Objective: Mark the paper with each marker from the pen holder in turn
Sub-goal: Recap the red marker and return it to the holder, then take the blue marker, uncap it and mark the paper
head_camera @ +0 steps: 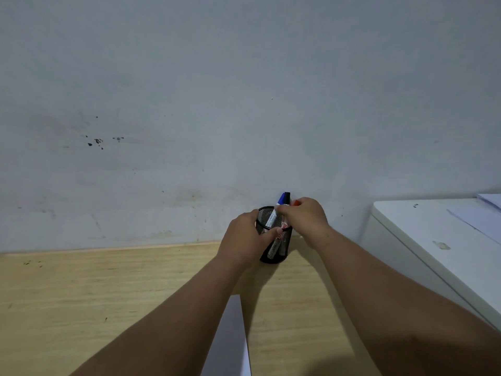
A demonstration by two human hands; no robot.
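The left hand (244,234) steadies the light black mesh pen holder (275,240) while right-hand fingers (283,210) pinch a slim, rigid blue-capped marker (279,203) near its top.

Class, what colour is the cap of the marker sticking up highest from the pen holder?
Blue, with a black cap right beside it; the marker cap shows in the head view, above the pen holder.

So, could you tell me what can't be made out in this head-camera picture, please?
- Red marker: only its tip shows; the right hand covers the rest.
- Paper: cut off by the bottom edge and flanked by the forearms; any marks are unseen.
- Marker labels inside the pen holder: too small, behind mesh and the left hand.
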